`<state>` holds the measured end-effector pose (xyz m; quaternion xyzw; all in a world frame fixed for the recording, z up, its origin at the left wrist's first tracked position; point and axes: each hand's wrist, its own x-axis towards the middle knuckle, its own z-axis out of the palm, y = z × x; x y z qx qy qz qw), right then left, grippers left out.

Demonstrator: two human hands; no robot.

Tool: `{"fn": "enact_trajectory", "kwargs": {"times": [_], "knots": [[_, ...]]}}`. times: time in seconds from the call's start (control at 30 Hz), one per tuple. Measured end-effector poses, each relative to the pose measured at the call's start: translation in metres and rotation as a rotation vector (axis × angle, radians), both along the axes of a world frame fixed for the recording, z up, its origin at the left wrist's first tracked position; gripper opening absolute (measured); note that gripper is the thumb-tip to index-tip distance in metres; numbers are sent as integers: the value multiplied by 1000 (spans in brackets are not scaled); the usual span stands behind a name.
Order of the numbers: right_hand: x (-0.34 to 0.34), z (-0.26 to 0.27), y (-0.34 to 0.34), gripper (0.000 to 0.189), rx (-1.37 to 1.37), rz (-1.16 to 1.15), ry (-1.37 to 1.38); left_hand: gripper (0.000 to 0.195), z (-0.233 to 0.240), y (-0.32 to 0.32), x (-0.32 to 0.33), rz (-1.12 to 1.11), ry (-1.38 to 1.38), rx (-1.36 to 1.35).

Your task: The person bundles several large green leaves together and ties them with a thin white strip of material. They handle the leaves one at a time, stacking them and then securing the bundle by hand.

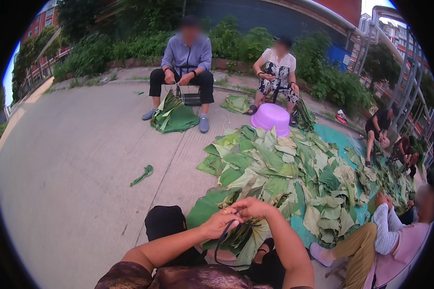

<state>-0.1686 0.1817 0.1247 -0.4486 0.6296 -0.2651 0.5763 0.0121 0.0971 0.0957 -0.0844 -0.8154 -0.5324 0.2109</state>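
A bundle of large green leaves (pixel 206 207), apparently lotus leaves, stands between my knees with its folded ends upward. A thin black cord (pixel 221 238) loops down in front of it and runs around its side. My left hand (pixel 220 222), with a ring on one finger, pinches the cord over the bundle's near side. Close against it, my right hand (pixel 255 208) has its fingertips on the cord too. The fingers of both hands meet, so the exact grip and any knot are partly hidden.
A wide heap of leaves (pixel 271 159) spreads over a teal sheet (pixel 303 224) ahead and right. An upturned purple basin (pixel 271 117) rests at its far edge. One seated person (pixel 188 57) holds string above another leaf bundle (pixel 175 117); another person (pixel 387 231) sits close at right.
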Motion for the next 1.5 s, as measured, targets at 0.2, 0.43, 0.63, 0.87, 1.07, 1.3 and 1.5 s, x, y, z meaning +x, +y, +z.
{"fn": "enact_trajectory", "kwargs": {"times": [0.2,0.43,0.63,0.87,1.07,1.3,1.5], "knots": [[14,-17,-5,37,-318,129,243,16,3,2,3,18,-17,-100],[15,-22,-7,27,-224,-3,230,15,0,0,4,39,-42,-37],[10,-29,-7,25,-238,-94,145,15,-3,1,3,78,-23,-54],[12,-19,-3,15,-198,-185,43,16,-9,0,3,75,-1,-59],[7,-27,-4,13,-239,-196,74,16,-9,0,2,90,11,-68],[4,-22,-5,14,-174,-153,109,16,-12,0,1,87,4,-63],[2,-21,-4,14,-174,-151,98,16,-10,1,1,84,-2,-52]]}}
